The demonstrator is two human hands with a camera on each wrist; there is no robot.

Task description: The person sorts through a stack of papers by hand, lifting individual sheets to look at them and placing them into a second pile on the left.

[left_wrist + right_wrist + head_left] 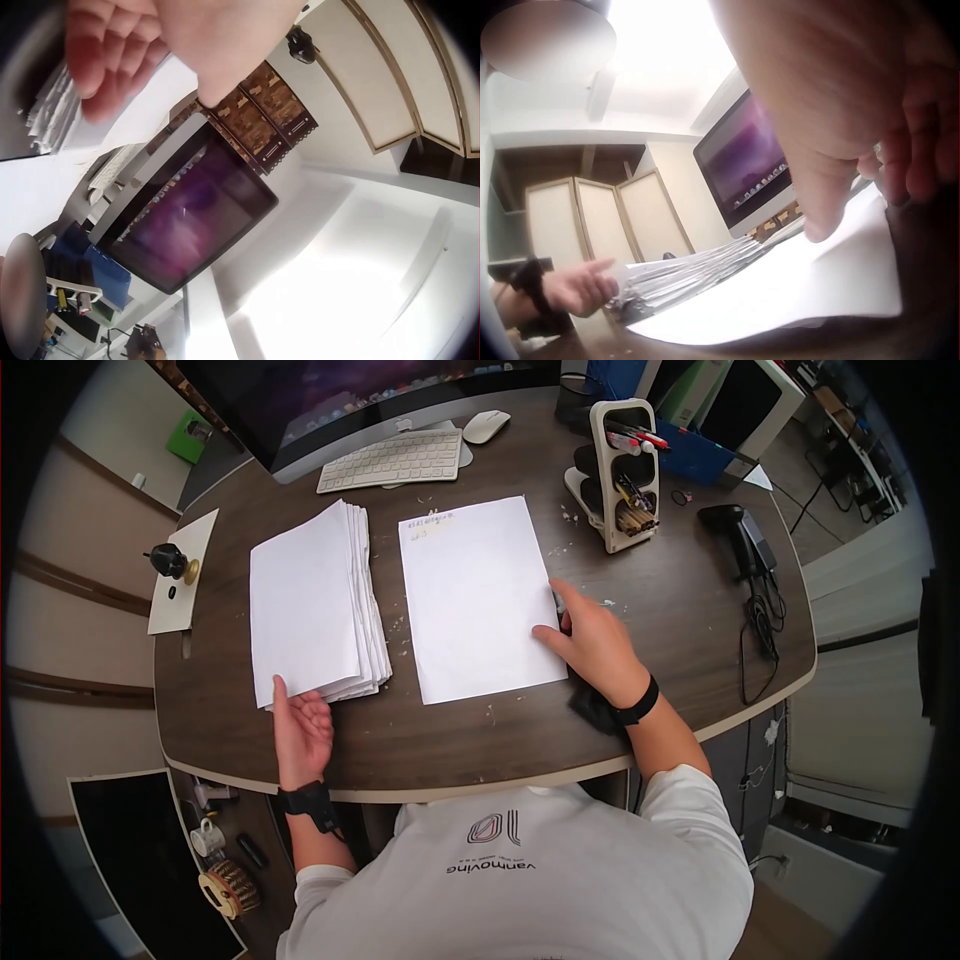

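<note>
A thick stack of white paper [305,595] lies on the left of the desk, its side edges uneven. My left hand [303,735] is at its near edge, thumb pointing up by the corner and fingers loosely bent beside it. In the left wrist view, the fingers [112,60] overlap the stack's edge. To the right lies a white sheet of paper [480,605] with faint handwriting along its top. My right hand [600,645] rests at the sheet's right edge, thumb over the paper and index finger extended along the edge. The right wrist view shows that thumb [821,214] over the sheet.
Behind the papers stand a monitor [380,400], a keyboard [395,462] and a mouse [487,426]. A pen holder [600,485] is at the back right, with a black corded device [740,540] beyond it. At the far left, a small black object [168,560] sits on a board.
</note>
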